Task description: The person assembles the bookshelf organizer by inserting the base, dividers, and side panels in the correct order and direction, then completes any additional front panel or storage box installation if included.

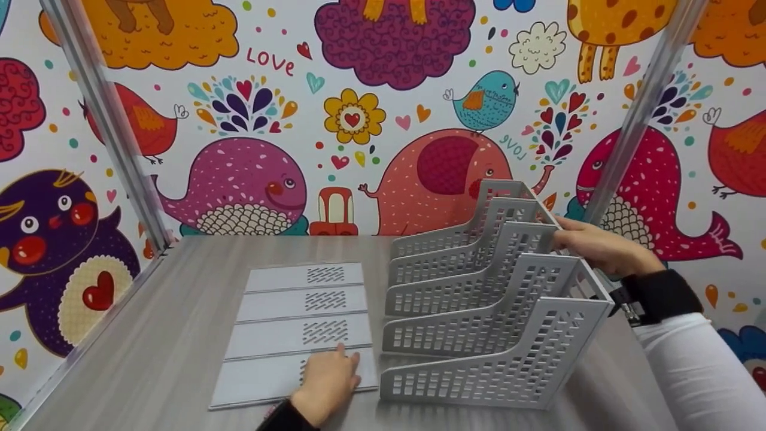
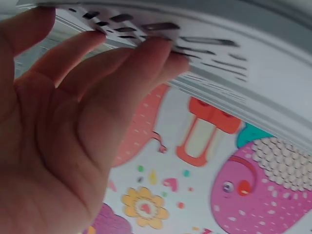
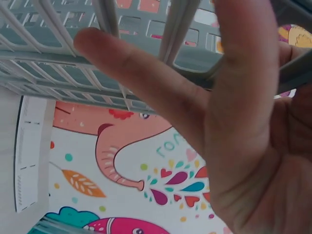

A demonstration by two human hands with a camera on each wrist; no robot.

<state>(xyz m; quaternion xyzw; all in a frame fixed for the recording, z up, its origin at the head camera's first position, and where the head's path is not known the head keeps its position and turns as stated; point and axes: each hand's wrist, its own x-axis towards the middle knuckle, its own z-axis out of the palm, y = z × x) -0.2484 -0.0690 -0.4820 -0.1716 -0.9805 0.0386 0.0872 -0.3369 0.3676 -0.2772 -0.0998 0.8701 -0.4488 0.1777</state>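
In the head view a grey plastic file rack with several upright perforated dividers stands on the right of the table. My right hand grips its back side near the top edge. In the right wrist view one finger lies along the lattice bars. To the left lies a flat white panel in ribbed sections with slanted slots. My left hand rests on its near section, index finger extended toward the slots. The left wrist view has these fingertips against the slotted surface.
The grey wood-grain table runs back to a wall printed with cartoon animals. Metal posts rise at the left and right back corners. The rack stands close beside the panel's right edge.
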